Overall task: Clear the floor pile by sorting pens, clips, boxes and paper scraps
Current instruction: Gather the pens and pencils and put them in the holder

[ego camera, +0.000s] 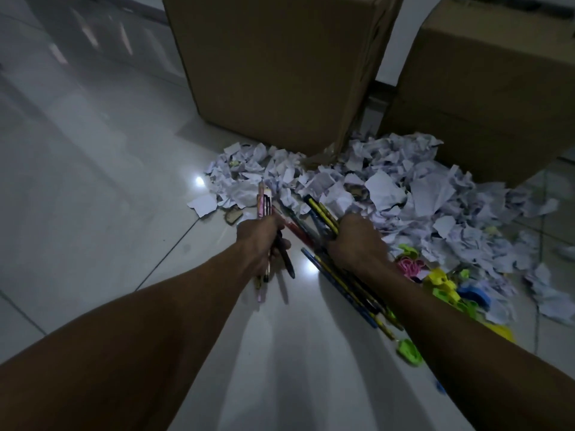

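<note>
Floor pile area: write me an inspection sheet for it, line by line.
Surface: pale glossy tiled floor, dim light with glare spots.
Job's things: pens and torn paper scraps heaped on the floor; coloured clips at the heap's near right edge.
Clutter: small brown card bits by the paper.
Hands: left hand grips a few pens; right hand grips a larger bundle.
Cables: nothing seen.
Surroundings: two cardboard boxes standing behind the heap.
</note>
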